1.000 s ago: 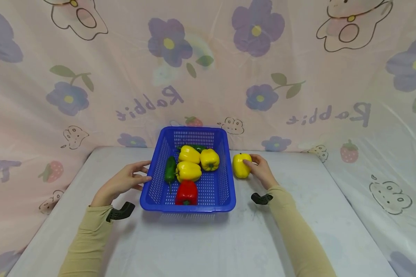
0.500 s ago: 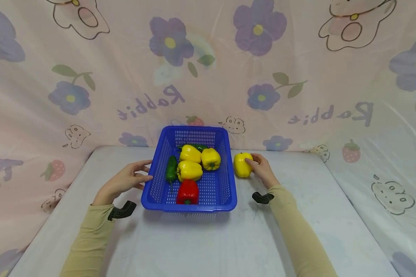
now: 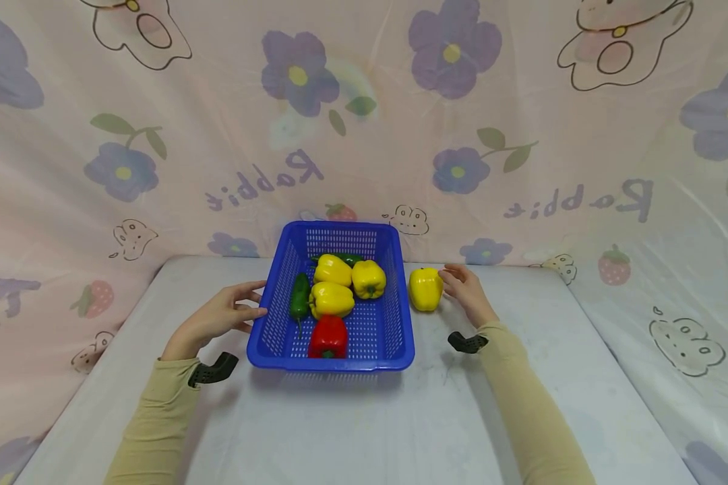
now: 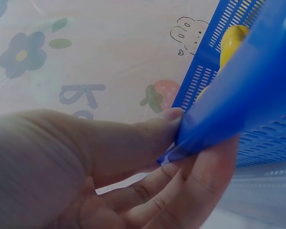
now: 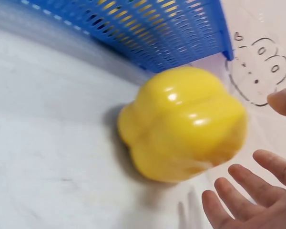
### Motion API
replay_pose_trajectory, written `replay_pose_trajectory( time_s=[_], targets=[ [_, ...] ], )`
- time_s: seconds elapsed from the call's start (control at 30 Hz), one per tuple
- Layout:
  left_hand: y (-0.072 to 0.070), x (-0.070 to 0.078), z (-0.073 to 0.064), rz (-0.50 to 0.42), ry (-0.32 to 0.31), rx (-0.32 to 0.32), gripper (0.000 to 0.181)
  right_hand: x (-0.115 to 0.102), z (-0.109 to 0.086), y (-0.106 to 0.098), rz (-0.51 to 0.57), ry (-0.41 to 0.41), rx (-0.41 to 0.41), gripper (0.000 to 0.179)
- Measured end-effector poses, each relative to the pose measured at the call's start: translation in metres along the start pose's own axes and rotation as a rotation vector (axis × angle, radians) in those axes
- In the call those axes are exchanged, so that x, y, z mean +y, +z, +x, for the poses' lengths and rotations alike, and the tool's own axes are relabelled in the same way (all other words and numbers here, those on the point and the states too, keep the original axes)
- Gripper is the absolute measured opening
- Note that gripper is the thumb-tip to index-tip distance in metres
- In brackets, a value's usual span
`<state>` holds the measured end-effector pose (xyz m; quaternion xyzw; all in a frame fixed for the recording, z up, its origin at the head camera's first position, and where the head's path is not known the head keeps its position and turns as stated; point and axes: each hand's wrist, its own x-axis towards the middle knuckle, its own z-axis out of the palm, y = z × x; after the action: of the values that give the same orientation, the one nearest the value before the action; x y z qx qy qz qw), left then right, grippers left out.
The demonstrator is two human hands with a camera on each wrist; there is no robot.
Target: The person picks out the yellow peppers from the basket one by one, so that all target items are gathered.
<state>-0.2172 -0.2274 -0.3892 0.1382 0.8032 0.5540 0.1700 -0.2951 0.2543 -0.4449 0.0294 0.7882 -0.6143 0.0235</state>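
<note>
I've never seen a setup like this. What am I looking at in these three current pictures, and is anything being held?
There is no machine arm here: these are a person's two bare hands. The widest picture comes from a camera worn on the head, looking forward and down. The other two come from cameras on the wrists, one beside each hand.

On the white table is a blue basket with three yellow peppers, two green peppers and a red pepper inside. Another yellow pepper sits outside, to its right.

The left hand pinches the basket's edge between thumb and fingers. The right hand is open beside the outside pepper, holding nothing.
</note>
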Motion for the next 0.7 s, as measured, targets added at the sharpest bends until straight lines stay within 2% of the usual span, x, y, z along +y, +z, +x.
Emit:
replay_pose_trajectory(
  time_s=[0.37,0.7],
  targets=[
    [0.000,0.000,0.000,0.008,-0.009,-0.003,0.069,-0.029,-0.007,-0.010,0.073,-0.092,0.029,0.056],
    [0.000,0.000,0.001,0.025,-0.012,0.007,0.069,-0.069,-0.014,0.000,0.068,-0.255,-0.003,0.053]
  ],
)
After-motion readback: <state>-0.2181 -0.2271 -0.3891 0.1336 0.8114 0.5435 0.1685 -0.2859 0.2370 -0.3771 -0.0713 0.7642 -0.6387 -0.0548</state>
